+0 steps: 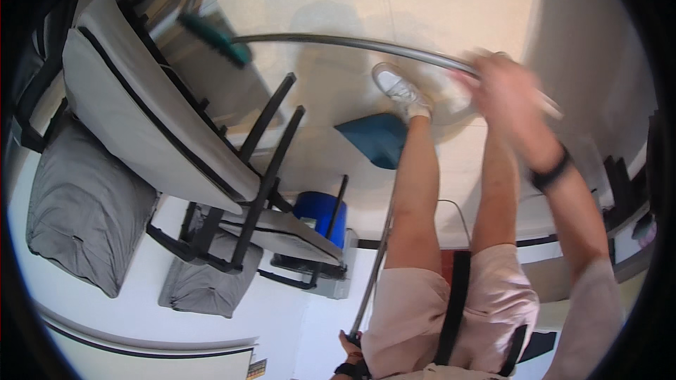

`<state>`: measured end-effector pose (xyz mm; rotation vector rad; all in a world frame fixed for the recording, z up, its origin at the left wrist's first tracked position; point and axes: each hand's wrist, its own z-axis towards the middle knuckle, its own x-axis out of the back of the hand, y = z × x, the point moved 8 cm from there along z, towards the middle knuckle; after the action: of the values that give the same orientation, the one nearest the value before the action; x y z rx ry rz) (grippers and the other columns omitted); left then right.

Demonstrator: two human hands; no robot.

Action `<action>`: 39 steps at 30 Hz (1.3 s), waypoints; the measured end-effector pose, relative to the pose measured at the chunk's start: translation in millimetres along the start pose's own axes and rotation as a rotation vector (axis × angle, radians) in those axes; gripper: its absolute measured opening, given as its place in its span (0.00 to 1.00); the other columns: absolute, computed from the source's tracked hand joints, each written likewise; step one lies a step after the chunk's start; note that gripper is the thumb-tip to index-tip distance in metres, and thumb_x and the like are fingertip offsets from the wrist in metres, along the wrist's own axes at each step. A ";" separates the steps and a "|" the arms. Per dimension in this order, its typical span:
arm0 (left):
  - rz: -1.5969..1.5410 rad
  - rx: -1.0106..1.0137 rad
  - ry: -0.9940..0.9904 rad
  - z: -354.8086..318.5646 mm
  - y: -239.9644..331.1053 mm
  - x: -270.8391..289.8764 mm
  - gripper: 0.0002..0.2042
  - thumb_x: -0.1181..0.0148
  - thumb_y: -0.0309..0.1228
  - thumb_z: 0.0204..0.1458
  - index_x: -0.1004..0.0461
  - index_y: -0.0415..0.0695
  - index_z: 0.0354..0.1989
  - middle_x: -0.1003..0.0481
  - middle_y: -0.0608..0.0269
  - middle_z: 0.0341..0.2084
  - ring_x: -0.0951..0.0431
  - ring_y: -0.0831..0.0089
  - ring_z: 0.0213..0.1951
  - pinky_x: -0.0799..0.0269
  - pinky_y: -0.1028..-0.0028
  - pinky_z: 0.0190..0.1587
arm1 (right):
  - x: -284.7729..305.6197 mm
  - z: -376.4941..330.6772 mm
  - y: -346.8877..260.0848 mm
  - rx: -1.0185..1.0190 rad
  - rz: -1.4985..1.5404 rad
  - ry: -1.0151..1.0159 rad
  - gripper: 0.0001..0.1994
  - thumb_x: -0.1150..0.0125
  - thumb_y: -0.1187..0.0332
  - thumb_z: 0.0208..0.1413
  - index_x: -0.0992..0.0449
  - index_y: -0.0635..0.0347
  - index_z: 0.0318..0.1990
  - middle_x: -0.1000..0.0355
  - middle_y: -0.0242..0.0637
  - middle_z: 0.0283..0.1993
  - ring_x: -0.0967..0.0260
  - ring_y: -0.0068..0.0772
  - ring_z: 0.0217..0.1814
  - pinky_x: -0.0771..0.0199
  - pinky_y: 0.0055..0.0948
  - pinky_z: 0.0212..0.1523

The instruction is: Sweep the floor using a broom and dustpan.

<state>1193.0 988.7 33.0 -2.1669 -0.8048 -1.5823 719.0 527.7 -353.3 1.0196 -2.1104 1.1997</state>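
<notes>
"Broom (352, 43): where's it at?"

"Across the upper view, approx. level. Green head (215, 40) far L, nr the grey-cushioned chair (151, 98); handle runs over to the R hand (510, 91). Head's blurred, so can't tell if bristles touch the floor (436, 0)."

"Grip?"

"R hand closed round the handle nr its top, bit of the end poking out past it. Fingers smeared; exact finger posn. unclear."

"And the L hand (352, 346)?"

"Low, beside the shorts (408, 309), fingers round a thin rod (370, 285). Prob. the dustpan's (373, 141): blue-green pan's on the floor, just beside the L leg (415, 176), nr the white shoe (398, 84). Join's hidden."

"Why that setup?"

"My read: holding the broom nr its end gives max. reach toward the chair w/o stooping. Low L hand suits a long-rod pan, so no bending there either. Pan close to the foot = out of the broom's way."
</notes>
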 end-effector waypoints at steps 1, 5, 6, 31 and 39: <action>-0.009 -0.014 0.000 8.2 0.2 -0.7 0.25 0.52 0.57 0.38 0.38 0.43 0.16 0.35 0.60 0.11 0.35 0.68 0.14 0.36 0.75 0.16 | -41.4 32.7 -40.2 0.135 0.190 0.092 0.10 0.46 0.63 0.43 0.33 0.58 0.18 0.38 0.41 0.18 0.38 0.41 0.22 0.37 0.34 0.22; -0.019 -0.059 0.042 -18.8 -1.8 -26.7 0.22 0.51 0.56 0.39 0.40 0.46 0.20 0.36 0.60 0.11 0.35 0.67 0.14 0.36 0.71 0.16 | -133.6 141.7 -181.6 0.323 0.213 -0.098 0.03 0.51 0.74 0.38 0.30 0.56 0.22 0.31 0.36 0.25 0.32 0.32 0.31 0.33 0.28 0.29; 0.051 0.024 -0.012 -1.7 -11.4 -18.3 0.21 0.51 0.56 0.39 0.41 0.48 0.20 0.36 0.60 0.11 0.35 0.66 0.14 0.36 0.71 0.16 | -162.4 158.3 -168.7 0.046 0.169 -0.328 0.05 0.53 0.72 0.41 0.29 0.56 0.24 0.30 0.40 0.29 0.31 0.35 0.33 0.32 0.29 0.33; 0.175 0.050 0.008 -35.1 2.2 -32.2 0.26 0.55 0.60 0.37 0.39 0.45 0.14 0.37 0.62 0.09 0.37 0.70 0.13 0.40 0.75 0.16 | -140.7 99.9 -141.6 0.382 0.336 -0.028 0.06 0.52 0.70 0.45 0.28 0.57 0.23 0.30 0.38 0.25 0.30 0.37 0.28 0.30 0.33 0.26; 0.166 0.044 0.014 -12.1 -1.3 -19.4 0.25 0.53 0.59 0.38 0.41 0.47 0.11 0.36 0.63 0.08 0.36 0.70 0.12 0.39 0.74 0.14 | -109.8 50.2 23.7 0.086 0.012 -0.261 0.16 0.51 0.58 0.47 0.31 0.51 0.43 0.34 0.42 0.20 0.35 0.40 0.23 0.36 0.35 0.25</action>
<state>1178.8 978.0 18.4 -2.1297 -0.6317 -1.4816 762.0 531.2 -468.5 1.2636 -2.2804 1.2288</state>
